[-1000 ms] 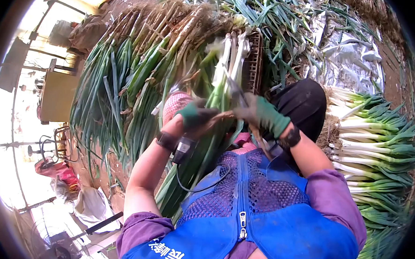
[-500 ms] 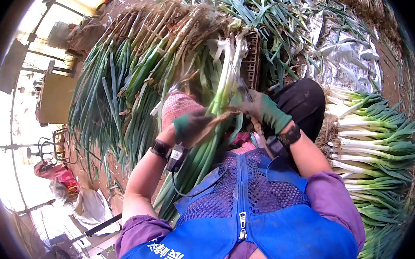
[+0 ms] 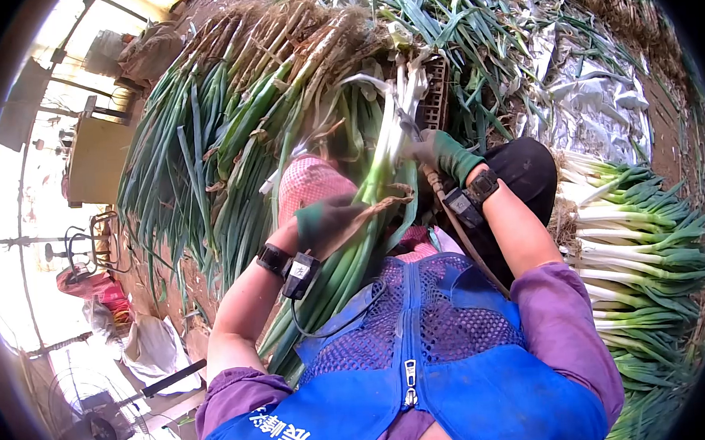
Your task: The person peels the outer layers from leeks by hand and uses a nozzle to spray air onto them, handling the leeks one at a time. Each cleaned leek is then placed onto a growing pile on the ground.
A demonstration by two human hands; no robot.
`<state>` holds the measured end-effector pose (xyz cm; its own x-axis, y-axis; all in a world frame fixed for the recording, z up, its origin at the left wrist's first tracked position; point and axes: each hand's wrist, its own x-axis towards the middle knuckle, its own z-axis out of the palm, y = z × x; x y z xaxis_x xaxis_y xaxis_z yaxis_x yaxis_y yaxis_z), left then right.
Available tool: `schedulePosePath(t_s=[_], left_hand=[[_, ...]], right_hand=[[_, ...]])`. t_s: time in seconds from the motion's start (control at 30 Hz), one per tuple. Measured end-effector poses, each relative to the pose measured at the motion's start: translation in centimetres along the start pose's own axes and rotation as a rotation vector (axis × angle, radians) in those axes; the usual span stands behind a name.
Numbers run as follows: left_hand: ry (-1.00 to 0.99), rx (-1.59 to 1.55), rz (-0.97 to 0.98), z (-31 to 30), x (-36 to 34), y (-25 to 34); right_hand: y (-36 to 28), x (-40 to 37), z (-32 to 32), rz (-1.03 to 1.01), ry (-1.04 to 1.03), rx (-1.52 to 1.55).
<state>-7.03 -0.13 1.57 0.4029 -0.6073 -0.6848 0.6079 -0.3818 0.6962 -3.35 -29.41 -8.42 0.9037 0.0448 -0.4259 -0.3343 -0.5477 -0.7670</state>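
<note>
My left hand [image 3: 329, 224], in a dark green glove, is closed round the green stalks of a few long green onions [image 3: 380, 164]. Their white ends point away from me, and their leaves trail down beside my blue vest. A dry, peeled leaf [image 3: 385, 205] hangs by the stalks. Just right of the onions, my right hand [image 3: 445, 154], gloved in green, grips what looks like an air blow gun [image 3: 410, 126]. Its nozzle is close to the white stems, and a hose [image 3: 445, 195] runs down from it towards my lap. The right fingertips are partly hidden.
Untrimmed green onions [image 3: 197, 140] with brown roots are heaped at left. A brown plastic crate [image 3: 435, 92] stands behind the held stalks. Cleaned onions [image 3: 621, 242] lie in rows at right. Leaf scraps [image 3: 470, 30] and white sheeting [image 3: 594, 108] cover the far ground; a fan [image 3: 100, 428] stands lower left.
My right hand has moved a little away from the stalks, up and to the right, with the blow gun. More of the hose shows. The left hand has stayed nearly in place.
</note>
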Motion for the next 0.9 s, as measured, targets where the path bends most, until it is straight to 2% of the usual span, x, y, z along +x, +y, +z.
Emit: schedulePosePath(t_s=[0.17,0.27,0.3,0.33,0.37,0.4,0.43,0.5,0.53,0.57,0.63,0.67,0.73,0.8,0.83,0.9], left_hand=[[-0.027,0.024,0.005,-0.3,0.3,-0.2],[0.015,0.426,0.085,-0.2,0.2,0.3],[-0.020,0.447,0.185,-2.1,1.5,-1.1],[-0.035,0.514,0.096,-2.6,1.5,-0.3],[-0.046,0.578,0.008,-3.1,1.2,0.9],[-0.056,0.638,-0.083,-3.7,1.1,1.6],[0.005,0.482,-0.094,-4.7,1.2,1.9],[0.142,0.456,0.092,-8.6,1.9,3.1],[0.419,0.509,0.070,-9.9,2.0,4.5],[0.487,0.381,0.244,-12.3,2.6,4.9],[0.756,0.529,0.316,-17.1,4.4,5.8],[0.886,0.724,0.341,-19.7,5.6,6.0],[1.027,0.863,0.379,-22.6,7.0,6.2],[1.153,1.024,0.235,-23.4,8.0,6.6],[1.213,1.103,0.157,-23.1,8.1,7.2],[1.098,1.192,-0.022,-22.6,8.3,8.2]], right_hand=[[-1.1,-1.1,0.0,-0.051,-0.013,0.077],[-1.5,-2.4,0.6,-0.120,-0.062,0.109],[-1.5,-2.7,0.6,-0.126,-0.055,0.090],[-1.6,-3.1,0.6,-0.134,-0.051,0.068],[-2.8,-4.5,-0.5,-0.016,-0.119,0.047],[-2.1,-4.8,-0.1,-0.005,-0.077,0.034],[-0.8,-5.1,0.3,0.005,-0.032,0.021],[1.3,-6.0,1.0,0.022,0.033,0.074],[2.2,-6.7,1.4,0.032,0.052,0.140],[2.9,-7.3,1.7,0.041,0.072,0.205],[4.0,-7.9,2.1,0.057,0.118,0.350],[4.3,-8.2,2.2,0.069,0.140,0.423],[4.0,-8.2,2.4,0.069,0.147,0.492],[4.4,-7.6,2.8,0.086,0.140,0.460],[4.8,-7.1,3.3,0.070,0.181,0.351],[5.4,-6.0,4.2,0.091,0.173,0.208]])
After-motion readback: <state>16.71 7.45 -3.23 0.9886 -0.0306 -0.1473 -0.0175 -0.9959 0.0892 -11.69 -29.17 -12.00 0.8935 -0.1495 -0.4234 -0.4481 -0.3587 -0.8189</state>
